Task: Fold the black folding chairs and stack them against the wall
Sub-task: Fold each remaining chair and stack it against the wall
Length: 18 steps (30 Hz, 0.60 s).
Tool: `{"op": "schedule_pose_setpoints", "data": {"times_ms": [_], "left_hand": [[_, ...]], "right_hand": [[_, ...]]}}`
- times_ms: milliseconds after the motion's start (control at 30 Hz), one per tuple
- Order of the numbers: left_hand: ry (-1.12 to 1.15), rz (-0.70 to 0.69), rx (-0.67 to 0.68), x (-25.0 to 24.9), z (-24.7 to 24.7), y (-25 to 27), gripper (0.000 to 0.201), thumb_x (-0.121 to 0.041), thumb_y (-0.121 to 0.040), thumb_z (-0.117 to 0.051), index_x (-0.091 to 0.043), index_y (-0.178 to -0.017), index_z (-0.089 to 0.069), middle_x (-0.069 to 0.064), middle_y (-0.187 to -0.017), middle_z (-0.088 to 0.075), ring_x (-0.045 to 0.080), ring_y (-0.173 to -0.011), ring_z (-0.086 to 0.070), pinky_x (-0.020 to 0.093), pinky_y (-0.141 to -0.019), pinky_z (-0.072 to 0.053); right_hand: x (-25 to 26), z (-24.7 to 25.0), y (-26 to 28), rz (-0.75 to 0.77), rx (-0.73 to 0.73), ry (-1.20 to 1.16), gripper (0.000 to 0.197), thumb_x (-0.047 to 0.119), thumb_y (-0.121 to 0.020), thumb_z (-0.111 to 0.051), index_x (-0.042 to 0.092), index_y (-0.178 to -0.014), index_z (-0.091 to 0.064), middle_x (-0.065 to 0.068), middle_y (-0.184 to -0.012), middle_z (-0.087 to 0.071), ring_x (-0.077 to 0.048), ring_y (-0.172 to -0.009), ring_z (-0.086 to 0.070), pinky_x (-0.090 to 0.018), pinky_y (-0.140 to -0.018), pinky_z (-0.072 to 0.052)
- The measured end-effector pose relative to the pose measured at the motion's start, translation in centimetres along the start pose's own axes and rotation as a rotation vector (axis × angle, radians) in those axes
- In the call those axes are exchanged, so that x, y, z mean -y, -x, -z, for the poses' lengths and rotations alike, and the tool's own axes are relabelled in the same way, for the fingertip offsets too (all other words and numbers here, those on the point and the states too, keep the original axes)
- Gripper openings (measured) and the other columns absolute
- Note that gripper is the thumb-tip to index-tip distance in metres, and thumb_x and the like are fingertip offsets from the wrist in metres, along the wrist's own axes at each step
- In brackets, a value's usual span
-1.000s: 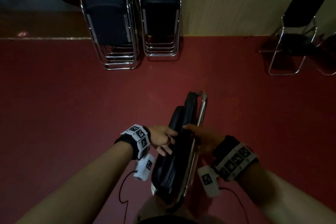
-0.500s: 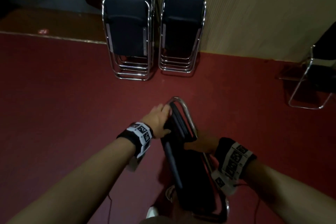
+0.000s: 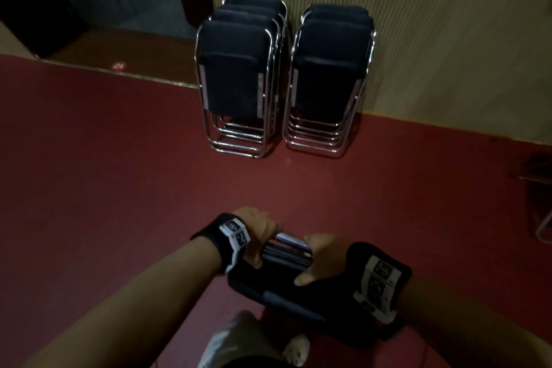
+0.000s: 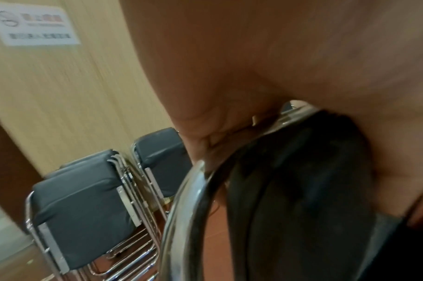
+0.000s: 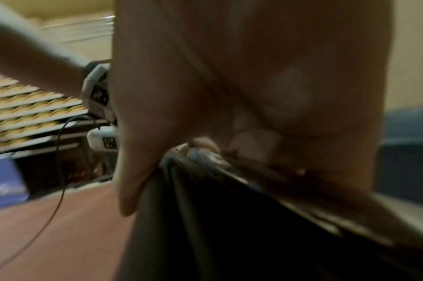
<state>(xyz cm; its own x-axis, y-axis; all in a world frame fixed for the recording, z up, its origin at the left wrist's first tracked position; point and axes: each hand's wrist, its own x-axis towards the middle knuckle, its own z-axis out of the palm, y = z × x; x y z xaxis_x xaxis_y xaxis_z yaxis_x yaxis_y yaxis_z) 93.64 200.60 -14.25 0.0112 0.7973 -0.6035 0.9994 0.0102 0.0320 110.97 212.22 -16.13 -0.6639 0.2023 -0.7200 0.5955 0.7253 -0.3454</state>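
Wall stacks (image 3: 283,75) nearer than before, beyond two-handed folded chair (image 3: 286,260).

Folded chair (image 3: 286,260) in hand: black padding, shiny chrome tube at its top. Two stacks of folded chairs, left stack (image 3: 236,78) and right stack (image 3: 328,81): black cushions, silver frames. Wall (image 3: 448,39): pale tan, fine vertical ribbing. Floor (image 3: 119,173): dark red. Wristbands (image 3: 234,237): black, with white plates bearing black square markers. Sign (image 4: 35,26) on wall: white, blurred grey and red print.
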Motion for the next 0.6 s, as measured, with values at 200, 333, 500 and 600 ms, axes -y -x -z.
{"op": "schedule_pose_setpoints", "data": {"times_ms": [200,333,500,600], "left_hand": [[0.165,0.06,-0.021,4.0,3.2,-4.1,0.066,-0.048,-0.058,-0.08,-0.029,-0.112,-0.049,0.001,-0.103,-0.066,0.028,-0.09,-0.067,0.036,-0.074,-0.055],[0.131,0.038,-0.045,7.7,5.5,-8.4,0.068,-0.048,-0.061,-0.082,-0.024,-0.115,-0.048,0.004,-0.106,-0.065,0.031,-0.09,-0.066,0.036,-0.074,-0.053],[0.102,-0.035,-0.026,13.7,9.6,-14.7,0.074,-0.049,-0.062,-0.082,-0.019,-0.118,-0.046,0.008,-0.108,-0.063,0.033,-0.09,-0.065,0.045,-0.079,-0.058],[0.081,-0.09,-0.021,18.0,12.6,-18.3,0.077,-0.047,-0.062,-0.085,-0.018,-0.122,-0.047,0.008,-0.114,-0.062,0.032,-0.095,-0.065,0.043,-0.083,-0.056]], "right_hand": [[-1.3,8.8,-4.5,0.08,0.044,0.177,0.057,0.051,-0.071,-0.084,0.023,-0.116,-0.064,0.0,-0.114,-0.069,-0.021,-0.102,-0.065,-0.029,-0.087,-0.052],[-2.8,13.3,-8.0,0.063,0.109,0.168,0.053,0.049,-0.072,-0.086,0.026,-0.116,-0.067,0.002,-0.11,-0.072,-0.017,-0.098,-0.068,-0.03,-0.085,-0.055],[-5.7,18.2,-13.8,-0.013,0.067,0.159,0.083,0.082,-0.047,-0.076,0.037,-0.115,-0.064,0.007,-0.113,-0.071,-0.018,-0.101,-0.069,-0.041,-0.09,-0.057],[-5.7,22.0,-16.6,0.002,0.078,0.129,0.083,0.075,-0.058,-0.075,0.041,-0.131,-0.054,0.009,-0.126,-0.066,-0.017,-0.108,-0.065,-0.038,-0.094,-0.053]]}}
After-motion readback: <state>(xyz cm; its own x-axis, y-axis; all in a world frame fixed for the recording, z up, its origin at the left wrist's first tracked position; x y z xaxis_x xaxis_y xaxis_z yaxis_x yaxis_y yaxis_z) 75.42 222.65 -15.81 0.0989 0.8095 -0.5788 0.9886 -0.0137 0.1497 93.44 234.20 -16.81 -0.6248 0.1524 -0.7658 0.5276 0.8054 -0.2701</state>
